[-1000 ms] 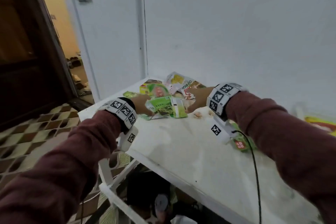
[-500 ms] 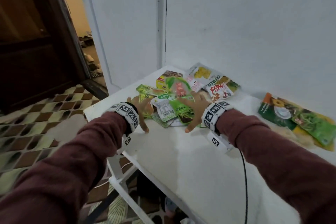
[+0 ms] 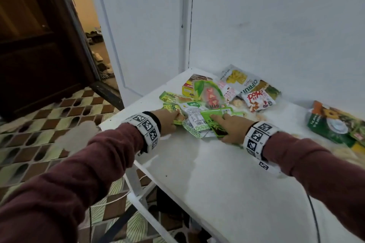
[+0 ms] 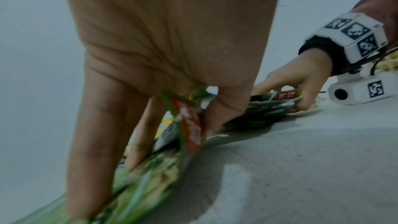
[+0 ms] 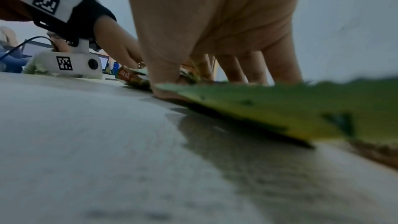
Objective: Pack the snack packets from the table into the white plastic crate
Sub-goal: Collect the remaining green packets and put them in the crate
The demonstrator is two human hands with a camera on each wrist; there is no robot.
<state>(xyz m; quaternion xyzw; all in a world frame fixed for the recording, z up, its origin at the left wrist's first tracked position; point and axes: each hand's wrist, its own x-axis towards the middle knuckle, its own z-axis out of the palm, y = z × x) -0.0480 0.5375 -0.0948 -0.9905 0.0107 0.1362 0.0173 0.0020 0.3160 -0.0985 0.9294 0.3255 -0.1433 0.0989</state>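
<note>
Several snack packets point(image 3: 209, 96) lie heaped at the far corner of the white table point(image 3: 217, 183). My left hand point(image 3: 176, 118) pinches a green packet with red print point(image 4: 189, 125) at the pile's left edge, thumb against fingers point(image 4: 92, 142). My right hand point(image 3: 221, 124) grips a small stack of green packets point(image 3: 214, 117) at the pile's near side, its fingers point(image 5: 280, 64) on top and its thumb at the edge. That stack point(image 4: 269, 106) is partly raised off the table. The white plastic crate is not in view.
A big dark green packet point(image 3: 333, 124) lies apart at the right by the wall. A red-and-white packet point(image 3: 256, 100) lies behind the pile. The table's left edge drops to a tiled floor point(image 3: 39, 124) beside a dark door point(image 3: 39, 45). A cable point(image 3: 314, 213) trails from my right wrist.
Half a second ago both hands lay spread over the near side of the pile. Their fingers have since closed on green packets, and the view has dipped nearer to the table.
</note>
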